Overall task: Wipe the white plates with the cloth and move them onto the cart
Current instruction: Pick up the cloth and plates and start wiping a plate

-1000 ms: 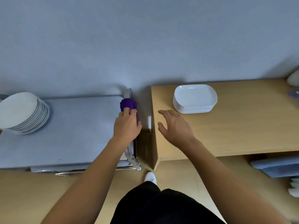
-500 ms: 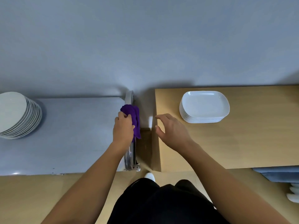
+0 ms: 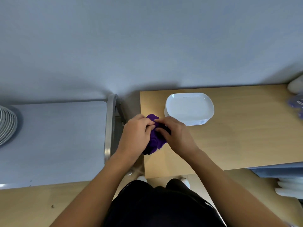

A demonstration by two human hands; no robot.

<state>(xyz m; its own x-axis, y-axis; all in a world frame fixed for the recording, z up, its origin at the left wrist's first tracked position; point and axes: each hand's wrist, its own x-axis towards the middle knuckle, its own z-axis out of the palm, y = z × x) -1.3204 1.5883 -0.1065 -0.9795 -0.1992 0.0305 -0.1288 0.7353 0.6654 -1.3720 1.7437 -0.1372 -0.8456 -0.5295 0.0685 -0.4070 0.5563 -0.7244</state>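
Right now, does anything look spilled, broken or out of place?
Nothing stands out. The white plates sit neatly stacked on the wooden table; the left hand and right hand grip the purple cloth; no spill or breakage shows. Round plates on the cart are mostly cropped.

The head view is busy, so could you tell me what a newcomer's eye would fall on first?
The purple cloth, bunched between the left hand and right hand above the left edge of the wooden table, stands out most. Just beyond it sits a stack of white rectangular plates, and a stack of round plates lies at the far left on the grey cart.
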